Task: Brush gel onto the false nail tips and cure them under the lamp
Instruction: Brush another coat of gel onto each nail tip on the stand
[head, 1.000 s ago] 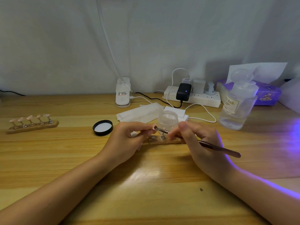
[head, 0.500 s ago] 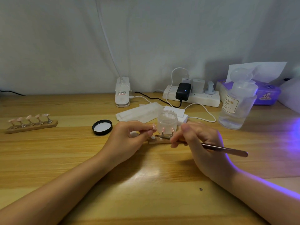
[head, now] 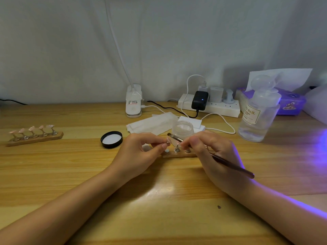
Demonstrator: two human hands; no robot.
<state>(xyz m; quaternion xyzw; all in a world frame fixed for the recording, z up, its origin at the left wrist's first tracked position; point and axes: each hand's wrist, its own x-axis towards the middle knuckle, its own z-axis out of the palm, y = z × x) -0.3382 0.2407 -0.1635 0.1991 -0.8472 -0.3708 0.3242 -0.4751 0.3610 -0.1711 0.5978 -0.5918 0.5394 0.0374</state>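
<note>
My left hand (head: 139, 152) pinches a small nail tip on its metal stand (head: 168, 141), lifted just above a wooden holder strip (head: 178, 154). My right hand (head: 214, 156) grips a thin brown brush (head: 230, 164). Its bristle end (head: 170, 135) lies over the held tip. An open clear gel jar (head: 183, 129) stands right behind the hands. One metal stand (head: 177, 149) stays upright on the strip. A second wooden strip (head: 35, 139) with several pink tips sits far left. Purple lamp glow (head: 320, 147) falls at the right edge; the lamp itself is out of view.
The jar's black lid (head: 111, 139) lies open-side up left of the hands. White wipes (head: 150, 123), a white clip-lamp base (head: 133, 103), a power strip with chargers (head: 208, 105), a clear pump bottle (head: 256, 117) and a purple tissue box (head: 290, 103) line the back of the wooden table (head: 159, 200).
The brush tip has risen from low beside the strip back up onto the nail tip in my left hand. My left hand has hardly moved.
</note>
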